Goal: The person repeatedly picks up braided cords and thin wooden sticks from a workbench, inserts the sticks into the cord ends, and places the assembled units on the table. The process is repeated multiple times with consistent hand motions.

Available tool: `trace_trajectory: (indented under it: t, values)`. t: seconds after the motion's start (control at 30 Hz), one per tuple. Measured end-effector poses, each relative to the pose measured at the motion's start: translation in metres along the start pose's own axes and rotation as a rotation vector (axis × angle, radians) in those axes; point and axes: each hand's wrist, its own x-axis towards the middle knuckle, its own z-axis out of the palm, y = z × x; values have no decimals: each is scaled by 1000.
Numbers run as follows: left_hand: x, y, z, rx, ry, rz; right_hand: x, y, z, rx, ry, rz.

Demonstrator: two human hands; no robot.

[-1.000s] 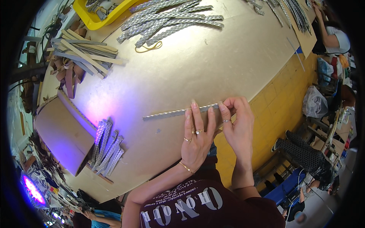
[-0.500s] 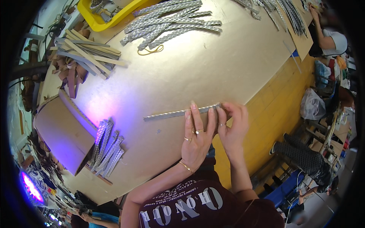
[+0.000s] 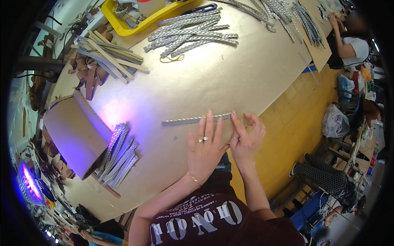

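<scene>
My left hand point(image 3: 206, 149), grip released, rests flat fingers across the narrow grey, silver-edged strip point(image 3: 180, 121) on the tan surface point(image 3: 230, 78), seemingly steadying it; my right hand point(image 3: 246, 142) touches its right end, pinching or not I can't tell.

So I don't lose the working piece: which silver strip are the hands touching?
The lone strip crossed by the fingers of the left hand, its right end at the right hand. The other strips lie grouped together.
</scene>
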Motion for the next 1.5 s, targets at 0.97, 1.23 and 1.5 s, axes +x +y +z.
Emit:
trace_trajectory:
  t: [0.97,1.23,1.5]
  values:
    - [49,-73,-1,-288,282,209,43,0,-8,233,9,-91]
    - [59,-84,7,-233,276,116,68,0,-17,629,49,161]
    - [47,-102,-28,-636,467,-125,79,-17,-24,596,-45,138]
